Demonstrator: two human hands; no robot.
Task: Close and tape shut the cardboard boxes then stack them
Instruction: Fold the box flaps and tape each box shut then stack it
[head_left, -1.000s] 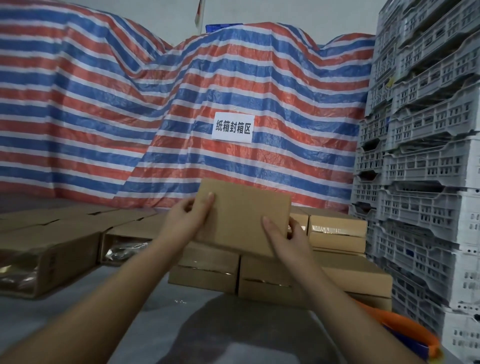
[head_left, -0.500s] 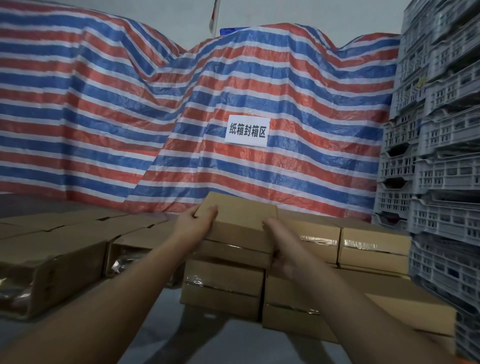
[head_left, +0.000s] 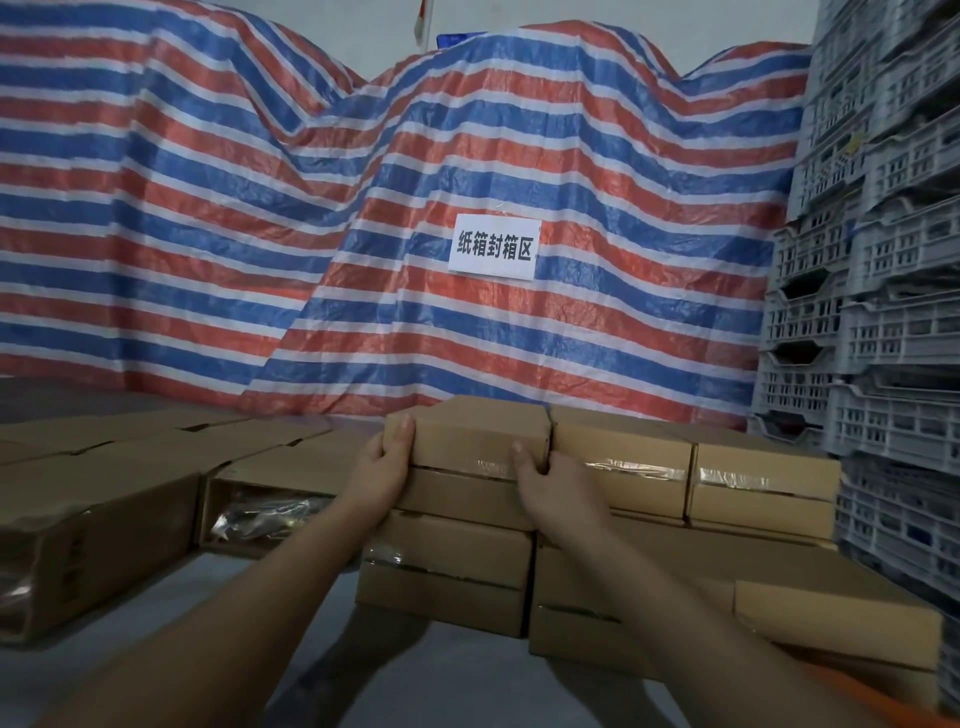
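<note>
A striped tarp (head_left: 363, 218) hung behind everything, with grey crates (head_left: 883, 312) stacked to its right. In front of the tarp, the taped box (head_left: 472, 457), held tilted in the air a second before, now sat flat atop another box (head_left: 441, 571), snug beside its neighbour (head_left: 618, 462), so stacking it looked nearly finished. Left of that stack, an open box (head_left: 260, 499) showed something shiny in plastic inside. The left hand (head_left: 382, 467) and right hand (head_left: 545, 478) each curled around a near corner of the taped box.
</note>
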